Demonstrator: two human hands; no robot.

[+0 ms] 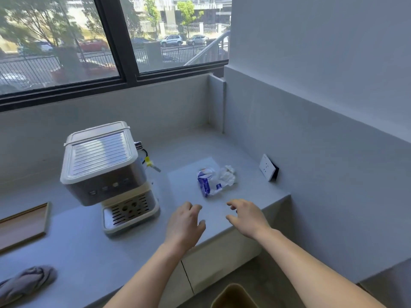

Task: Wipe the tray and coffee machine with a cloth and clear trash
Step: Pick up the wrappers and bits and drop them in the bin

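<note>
Both bare hands reach out over the grey countertop (89, 258), palms down, empty. The left hand (185, 221) has its fingers loosely curled; the right hand (248, 216) is spread wider, thumb and fingers apart, gripping nothing. Neither touches the trash.

The trash (214, 180), a crumpled clear-and-blue plastic wrapper with a wad of white tissue at its 2 o'clock edge, lies on the counter just beyond the fingertips, at about 12 o'clock from the gap between the hands.

The coffee machine (106, 172) stands at 10 o'clock from the left hand, upright, its ribbed top catching light and its slotted drip tray (130, 215) facing the person. A wooden tray (24, 223) sits at the frame's 9 o'clock edge, partly cut off. The grey cloth (26, 282) lies bunched on the counter at 8 o'clock, well apart from both hands.

A white wall socket (268, 167) is set at 3 o'clock from the trash. A bin's rim (233, 295) shows on the floor at 6 o'clock, between the forearms.
</note>
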